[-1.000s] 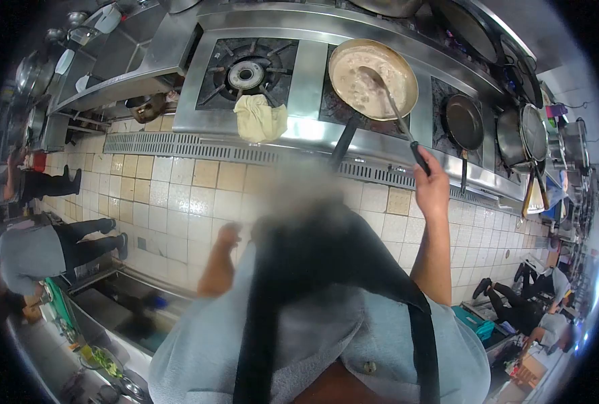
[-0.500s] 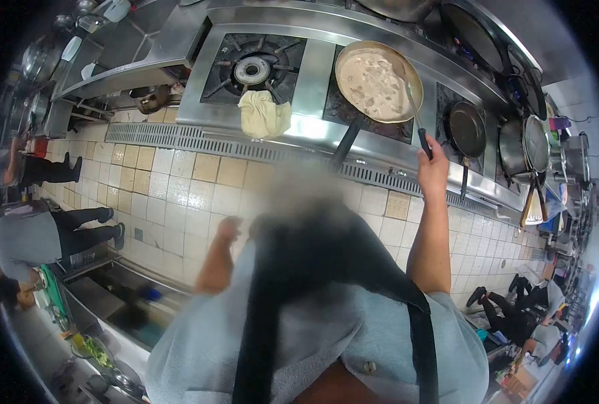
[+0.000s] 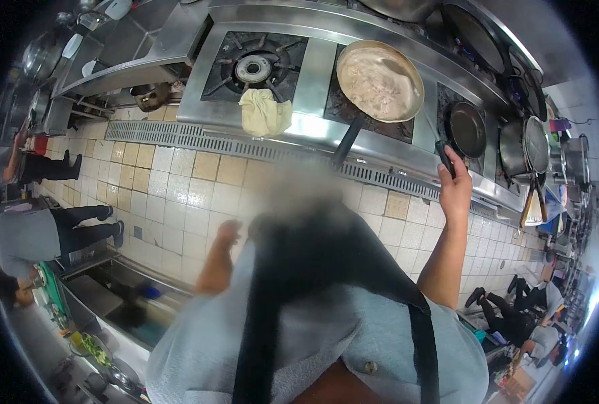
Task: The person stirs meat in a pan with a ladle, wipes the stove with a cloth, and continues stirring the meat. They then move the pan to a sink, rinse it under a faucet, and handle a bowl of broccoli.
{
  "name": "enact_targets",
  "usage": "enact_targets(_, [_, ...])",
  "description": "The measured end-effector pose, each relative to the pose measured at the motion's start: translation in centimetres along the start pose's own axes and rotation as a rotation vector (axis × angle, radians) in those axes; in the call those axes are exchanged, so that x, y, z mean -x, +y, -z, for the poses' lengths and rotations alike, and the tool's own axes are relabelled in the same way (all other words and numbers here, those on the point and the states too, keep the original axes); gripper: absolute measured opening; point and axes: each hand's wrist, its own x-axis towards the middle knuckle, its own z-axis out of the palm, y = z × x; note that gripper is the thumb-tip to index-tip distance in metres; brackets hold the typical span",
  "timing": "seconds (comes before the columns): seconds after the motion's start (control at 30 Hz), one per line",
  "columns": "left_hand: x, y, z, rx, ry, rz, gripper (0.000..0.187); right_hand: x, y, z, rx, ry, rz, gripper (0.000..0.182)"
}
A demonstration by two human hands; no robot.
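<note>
My right hand (image 3: pixel 455 185) is closed around the black handle (image 3: pixel 445 155) of a long-handled cooking spoon. Its thin metal shaft slants up toward the frying pan, and its head is blurred within the sauce. The frying pan (image 3: pixel 416 101) stands on a burner, holding creamy, light brown sauce (image 3: pixel 373 81) with lumps in it. Its black handle (image 3: pixel 349 140) points toward me, with neither hand on it. Low on the left, in front of my body, my left hand (image 3: pixel 229 233) hangs with loosely bent fingers, apparently holding nothing.
A crumpled cloth (image 3: pixel 264 113) lies on the stove's front edge beside a bare burner (image 3: pixel 251 69). Right of the frying pan are a small black pan (image 3: pixel 467 129) and a large pot (image 3: pixel 513 149). Co-workers stand at left (image 3: pixel 26 236) and lower right (image 3: pixel 515 316).
My right hand has moved right with the spoon handle, and the shaft now leans past the pan's right rim. The sauce's surface looks stirred and smeared. My left hand is nearly still.
</note>
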Motion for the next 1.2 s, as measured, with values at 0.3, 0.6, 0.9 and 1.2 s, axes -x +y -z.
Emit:
enact_targets(0.3, [-9.1, -5.1, 1.2, -0.197, -0.137, -0.388, 0.042, 0.5, 1.0, -4.2, -0.334, -0.106, -0.398, 0.039])
enact_targets(0.6, [-3.0, -0.1, 0.4, 0.042, -0.05, -0.033, 0.042, -0.4, -0.8, -5.3, -1.24, -0.341, -0.707, 0.033])
enact_targets(0.9, [-7.0, -4.6, 1.3, -0.248, -0.084, -0.286, 0.048, 2.4, -4.1, -0.7, -0.617, -0.223, -0.543, 0.044])
enact_targets(1.2, [-6.3, -1.4, 0.6, -0.138, -0.131, -0.106, 0.043, 4.3, -5.6, 3.6, -0.115, -0.243, -0.298, 0.042])
